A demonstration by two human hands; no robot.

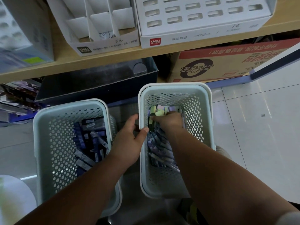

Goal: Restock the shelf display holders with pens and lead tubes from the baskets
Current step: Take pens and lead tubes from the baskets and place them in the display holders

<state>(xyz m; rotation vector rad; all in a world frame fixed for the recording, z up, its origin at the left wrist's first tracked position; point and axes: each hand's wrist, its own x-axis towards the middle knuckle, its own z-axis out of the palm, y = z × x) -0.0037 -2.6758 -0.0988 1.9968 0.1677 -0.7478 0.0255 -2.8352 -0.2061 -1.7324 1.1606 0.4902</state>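
Two pale perforated baskets stand on the floor below the shelf. The left basket (48, 143) holds several dark lead tubes (90, 140). The right basket (203, 111) holds several pens (160, 148) in purple and yellow wrappers. My left hand (129, 137) grips the left rim of the right basket, thumb over the edge. My right hand (168, 120) is down inside that basket, fingers curled round a bunch of pens. On the shelf stand a white divided holder (103, 44) and a white slotted holder (203, 34).
The wooden shelf edge (97, 62) runs above the baskets. Under it sit a dark blue box (97, 82) and a red-printed carton (219, 65). White tiled floor (259, 127) spreads to the right. Packaged goods (17, 98) lie at the far left.
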